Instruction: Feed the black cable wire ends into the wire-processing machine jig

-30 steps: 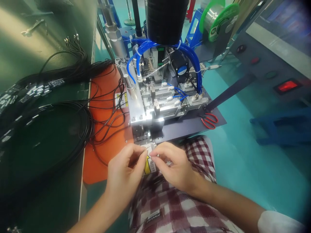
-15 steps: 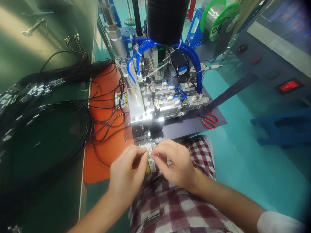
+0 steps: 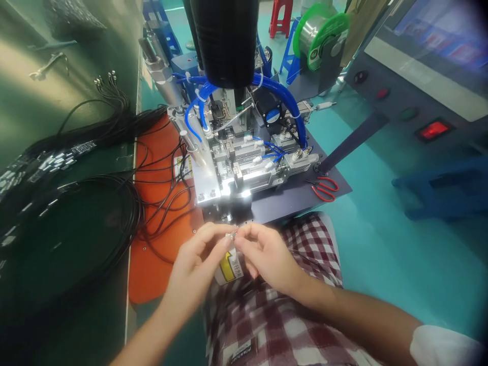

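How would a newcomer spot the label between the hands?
Find the metal machine with blue tubes. Before it are the left hand and right hand, this label between them. Its larger yellow block sets it apart from the farther label on the orange base.

The wearer's view has swung: the black tube (image 3: pixel 224 40) now sits further left at the top, the red stool (image 3: pixel 281 19) shows more fully, and more screen (image 3: pixel 442 43) fills the upper right. Low centre, the right hand (image 3: pixel 272 256) has dropped a finger below its thumb, and more yellow-and-white label (image 3: pixel 231 269) is uncovered.
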A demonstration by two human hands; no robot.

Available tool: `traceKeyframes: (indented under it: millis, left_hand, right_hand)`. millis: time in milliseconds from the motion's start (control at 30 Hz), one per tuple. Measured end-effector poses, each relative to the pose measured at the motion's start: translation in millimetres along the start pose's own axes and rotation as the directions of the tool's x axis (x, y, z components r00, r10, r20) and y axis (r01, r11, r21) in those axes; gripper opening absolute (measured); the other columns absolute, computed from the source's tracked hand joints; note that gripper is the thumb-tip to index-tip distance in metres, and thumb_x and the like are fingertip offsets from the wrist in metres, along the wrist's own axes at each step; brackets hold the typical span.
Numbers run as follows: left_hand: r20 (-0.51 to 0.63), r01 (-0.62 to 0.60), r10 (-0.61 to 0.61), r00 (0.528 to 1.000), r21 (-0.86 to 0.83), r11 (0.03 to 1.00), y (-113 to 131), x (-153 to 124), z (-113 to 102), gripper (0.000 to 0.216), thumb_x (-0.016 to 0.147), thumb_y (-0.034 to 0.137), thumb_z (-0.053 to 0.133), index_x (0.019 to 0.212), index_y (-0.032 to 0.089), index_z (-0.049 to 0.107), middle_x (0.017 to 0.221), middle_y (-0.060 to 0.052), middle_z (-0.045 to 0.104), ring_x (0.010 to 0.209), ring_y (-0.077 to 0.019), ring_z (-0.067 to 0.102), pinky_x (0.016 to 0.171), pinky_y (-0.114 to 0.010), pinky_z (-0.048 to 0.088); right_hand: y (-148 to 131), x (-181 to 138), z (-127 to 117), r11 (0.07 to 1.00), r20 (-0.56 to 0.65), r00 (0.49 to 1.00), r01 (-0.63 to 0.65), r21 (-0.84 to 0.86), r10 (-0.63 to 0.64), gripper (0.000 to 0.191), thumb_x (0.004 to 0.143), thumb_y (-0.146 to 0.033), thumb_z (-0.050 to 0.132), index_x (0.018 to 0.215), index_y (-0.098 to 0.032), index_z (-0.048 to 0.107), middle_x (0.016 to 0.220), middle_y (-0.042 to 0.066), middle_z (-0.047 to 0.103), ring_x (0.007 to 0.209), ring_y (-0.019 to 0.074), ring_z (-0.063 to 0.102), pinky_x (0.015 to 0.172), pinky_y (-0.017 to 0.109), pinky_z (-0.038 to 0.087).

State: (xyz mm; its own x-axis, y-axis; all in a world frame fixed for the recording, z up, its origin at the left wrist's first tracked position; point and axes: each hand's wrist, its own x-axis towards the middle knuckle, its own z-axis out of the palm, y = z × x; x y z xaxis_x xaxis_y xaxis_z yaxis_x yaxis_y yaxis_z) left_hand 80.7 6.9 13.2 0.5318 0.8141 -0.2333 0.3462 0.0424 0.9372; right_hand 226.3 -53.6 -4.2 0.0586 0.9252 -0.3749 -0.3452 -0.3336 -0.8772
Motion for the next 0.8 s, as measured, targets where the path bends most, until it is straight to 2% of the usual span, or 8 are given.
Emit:
traceKeyframes:
  millis: [100,200,367,533,633,733,800]
  left_hand:
    - [0.087,0.212,-0.201,0.976,-0.151,0.965,4,5,-8,0.028,0.084,0.047,0.068,0.098,0.022,0.067,0.068,0.003,0.056,0.063,-0.0123,0.052,0.058,-0.023,0.045]
    - [0.168,0.35,-0.316,0.934,-0.243,0.905,5,10,-14,0.037,0.077,0.054,0.074,0.094,0.022,0.064,0.066,0.004,0.055,0.059,-0.0107,0.048,0.053,-0.021,0.04]
    - [0.312,0.409,-0.321,0.894,-0.281,0.868,9,22,-21,0.037,0.075,0.052,0.077,0.089,0.02,0.064,0.063,0.002,0.059,0.058,-0.0092,0.048,0.058,-0.02,0.04]
    - [0.405,0.45,-0.297,0.865,-0.36,0.818,6,31,-22,0.034,0.073,0.046,0.079,0.082,0.018,0.063,0.056,0.001,0.06,0.051,-0.0086,0.049,0.052,-0.019,0.036]
    - [0.343,0.445,-0.322,0.883,-0.387,0.808,3,32,-19,0.036,0.067,0.044,0.083,0.077,0.016,0.062,0.055,-0.001,0.063,0.049,-0.009,0.051,0.05,-0.019,0.038]
    - [0.205,0.412,-0.36,0.91,-0.361,0.837,2,26,-14,0.036,0.067,0.046,0.082,0.077,0.017,0.063,0.058,-0.003,0.066,0.052,-0.0122,0.055,0.048,-0.02,0.04]
    - [0.078,0.346,-0.338,0.938,-0.263,0.901,2,19,-8,0.033,0.073,0.047,0.077,0.082,0.018,0.065,0.058,-0.002,0.065,0.052,-0.0138,0.057,0.046,-0.021,0.04]
  right_hand:
    - [-7,3,-6,0.999,0.006,1.0,-0.018,-0.03,0.019,0.016,0.087,-0.03,0.06,0.078,-0.018,0.052,0.04,-0.012,0.045,0.034,0.0047,0.04,0.037,0.015,0.031]
    - [-10,7,-10,0.998,0.041,0.999,-0.017,-0.053,0.019,0.014,0.087,-0.026,0.06,0.078,-0.018,0.053,0.04,-0.012,0.045,0.035,0.0048,0.041,0.038,0.015,0.033]
    - [-13,14,-17,0.996,0.102,0.995,0.013,-0.086,-0.004,0.01,0.086,-0.023,0.061,0.08,-0.018,0.055,0.043,-0.012,0.045,0.037,0.0047,0.041,0.038,0.014,0.033]
    - [-15,17,-21,0.986,0.13,0.992,0.023,-0.162,-0.001,0.009,0.088,-0.023,0.06,0.082,-0.018,0.055,0.042,-0.011,0.045,0.039,0.0061,0.042,0.039,0.015,0.032]
    - [-17,17,-22,0.981,0.12,0.993,0.016,-0.194,0.007,0.01,0.088,-0.022,0.059,0.081,-0.019,0.054,0.045,-0.01,0.045,0.04,0.0065,0.042,0.039,0.016,0.033]
    - [-16,16,-20,0.967,0.086,0.995,0.063,-0.247,-0.043,0.011,0.089,-0.025,0.058,0.081,-0.02,0.054,0.049,-0.009,0.045,0.041,0.007,0.042,0.039,0.017,0.033]
    - [-15,14,-17,0.933,0.05,0.99,0.138,-0.332,-0.129,0.012,0.09,-0.026,0.057,0.081,-0.02,0.054,0.053,-0.008,0.047,0.043,0.0077,0.045,0.04,0.018,0.035]
